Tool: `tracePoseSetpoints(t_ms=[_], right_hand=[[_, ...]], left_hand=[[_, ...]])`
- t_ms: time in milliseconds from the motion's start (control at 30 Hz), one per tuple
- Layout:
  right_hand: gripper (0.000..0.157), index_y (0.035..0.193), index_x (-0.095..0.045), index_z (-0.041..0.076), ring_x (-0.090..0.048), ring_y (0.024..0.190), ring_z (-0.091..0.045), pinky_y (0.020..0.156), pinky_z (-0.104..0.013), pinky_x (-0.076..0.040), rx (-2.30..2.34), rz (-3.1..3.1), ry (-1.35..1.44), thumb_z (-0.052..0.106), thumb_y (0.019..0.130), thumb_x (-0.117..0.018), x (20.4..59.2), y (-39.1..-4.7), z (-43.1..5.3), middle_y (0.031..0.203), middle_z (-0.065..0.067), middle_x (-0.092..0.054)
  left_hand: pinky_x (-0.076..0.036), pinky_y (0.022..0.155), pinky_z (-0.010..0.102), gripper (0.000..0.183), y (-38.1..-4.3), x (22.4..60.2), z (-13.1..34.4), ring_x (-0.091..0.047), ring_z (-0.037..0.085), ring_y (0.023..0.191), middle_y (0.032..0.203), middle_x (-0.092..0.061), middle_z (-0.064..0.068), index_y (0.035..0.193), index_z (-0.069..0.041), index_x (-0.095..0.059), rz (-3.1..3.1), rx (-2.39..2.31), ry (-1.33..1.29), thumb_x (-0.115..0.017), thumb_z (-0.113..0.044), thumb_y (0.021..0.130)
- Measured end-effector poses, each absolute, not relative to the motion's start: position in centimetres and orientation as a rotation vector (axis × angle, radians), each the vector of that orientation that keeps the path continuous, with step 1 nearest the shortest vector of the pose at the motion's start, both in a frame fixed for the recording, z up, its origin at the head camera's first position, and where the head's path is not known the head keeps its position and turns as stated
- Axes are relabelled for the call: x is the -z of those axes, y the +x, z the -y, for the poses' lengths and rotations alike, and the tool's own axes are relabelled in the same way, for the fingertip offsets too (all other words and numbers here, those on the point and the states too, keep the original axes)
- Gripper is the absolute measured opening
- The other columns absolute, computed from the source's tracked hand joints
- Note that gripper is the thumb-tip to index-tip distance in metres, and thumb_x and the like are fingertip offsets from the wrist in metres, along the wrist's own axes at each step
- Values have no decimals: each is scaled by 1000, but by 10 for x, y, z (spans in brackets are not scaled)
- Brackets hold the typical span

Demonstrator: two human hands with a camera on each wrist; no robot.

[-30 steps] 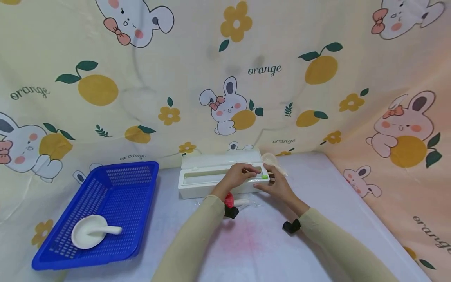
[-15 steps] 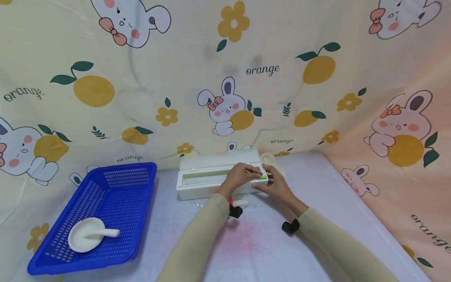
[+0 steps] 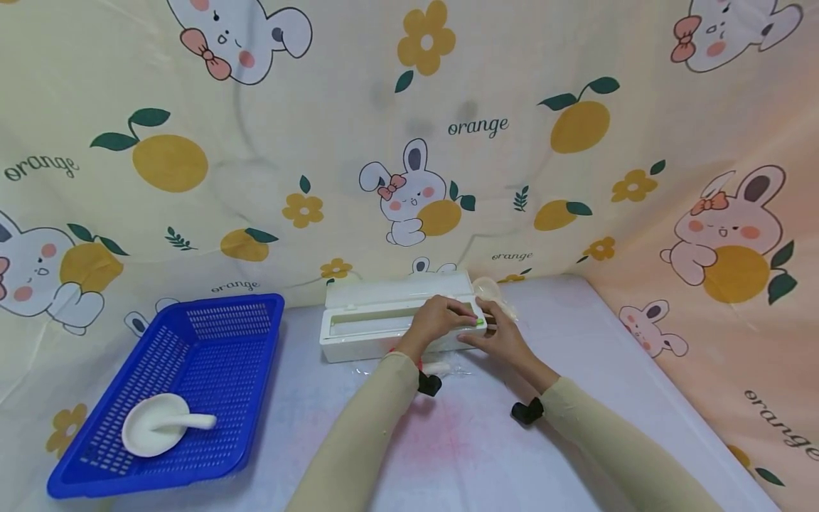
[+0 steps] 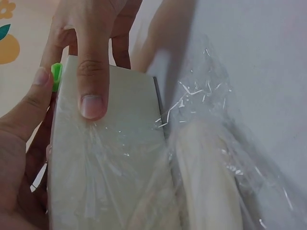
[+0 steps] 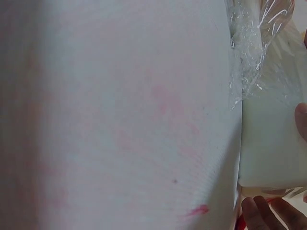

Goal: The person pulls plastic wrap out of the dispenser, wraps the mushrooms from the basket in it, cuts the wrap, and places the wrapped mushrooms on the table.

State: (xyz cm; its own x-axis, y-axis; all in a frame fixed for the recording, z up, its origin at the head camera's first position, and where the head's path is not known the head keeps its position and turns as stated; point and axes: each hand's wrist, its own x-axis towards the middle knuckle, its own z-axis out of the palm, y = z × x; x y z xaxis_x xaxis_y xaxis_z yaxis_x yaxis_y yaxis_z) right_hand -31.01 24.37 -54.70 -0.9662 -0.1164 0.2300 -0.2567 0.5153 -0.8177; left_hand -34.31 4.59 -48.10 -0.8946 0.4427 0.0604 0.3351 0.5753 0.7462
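Observation:
A long white cling film box (image 3: 358,348) lies at the back middle with its lid (image 3: 397,290) raised. Film covers part of its front. My left hand (image 3: 431,326) reaches over the box's right half, thumb and fingers at the small green slide cutter (image 3: 480,322). In the left wrist view the left thumb touches this cutter (image 4: 56,76). My right hand (image 3: 505,340) grips the box's right end, its thumb (image 4: 93,91) flat on the front face and fingers around the end. The right wrist view shows the box's end (image 5: 273,153) with fingertips under it.
A blue basket (image 3: 150,486) stands left, holding a white plate (image 3: 143,437) and a white spoon (image 3: 192,421). A white handle-like thing in clear plastic (image 3: 437,368) lies before the box. A beige round item (image 3: 488,290) sits behind it, near the patterned cloth wall (image 3: 333,128).
The left hand has shifted slightly right, its fingertips now down at the green slide cutter. The right hand keeps its grip on the box's end. The view has shifted slightly.

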Motion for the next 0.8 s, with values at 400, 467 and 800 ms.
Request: tracePoseSetpoints(t_ms=[400, 467, 800], right_hand=[[95, 163, -40, 14, -66, 128, -44, 97, -53, -59, -1418, 2600, 334, 34, 87, -93, 546, -308, -244, 162, -23, -47], [95, 163, -41, 14, -66, 128, -43, 97, -52, -59, -1408, 2600, 331, 33, 87, -93, 547, -308, -244, 161, -23, -48], [95, 163, -41, 12, -67, 125, -43, 97, -53, -60, -1402, 2573, 343, 32, 86, -94, 547, -308, -244, 160, -23, -49]], left_hand=[[-52, 86, 25, 19, -347, 480, -41, -67, 7, 99, 107, -81, -13, 101, -24, -88, -2664, -1168, 717, -86, -40, 92], [-51, 84, 24, 18, -348, 479, -40, -66, 7, 96, 107, -81, -11, 101, -22, -88, -2649, -1170, 742, -86, -38, 93], [-50, 77, 22, 18, -351, 473, -35, -62, 5, 85, 102, -79, -14, 100, -23, -88, -2641, -1100, 788, -85, -39, 94]])
